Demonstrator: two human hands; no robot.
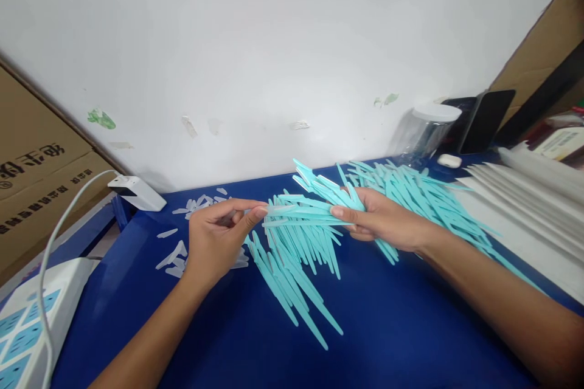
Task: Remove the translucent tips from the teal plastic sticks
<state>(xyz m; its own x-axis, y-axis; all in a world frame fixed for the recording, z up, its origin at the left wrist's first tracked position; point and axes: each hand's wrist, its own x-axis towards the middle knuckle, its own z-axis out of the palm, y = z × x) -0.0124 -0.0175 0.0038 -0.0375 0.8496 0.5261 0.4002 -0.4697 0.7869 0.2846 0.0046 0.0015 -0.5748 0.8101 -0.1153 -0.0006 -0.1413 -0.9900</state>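
Observation:
My right hand is wrapped round a fanned bunch of turquoise eyebrow razors. Between the thumb and fingers of my left hand is a translucent plastic blade cap, which meets the end of one razor in the bunch. How far the cap sits over the blade I cannot tell. Under and in front of my hands lies a pile of the same razors. Several loose clear caps are scattered left of and behind my left hand.
A larger heap of turquoise razors covers the right of the blue table. Behind it stand a clear jar with a white lid and dark phone-like slabs. White envelopes lie right; a power strip with a cable lies left.

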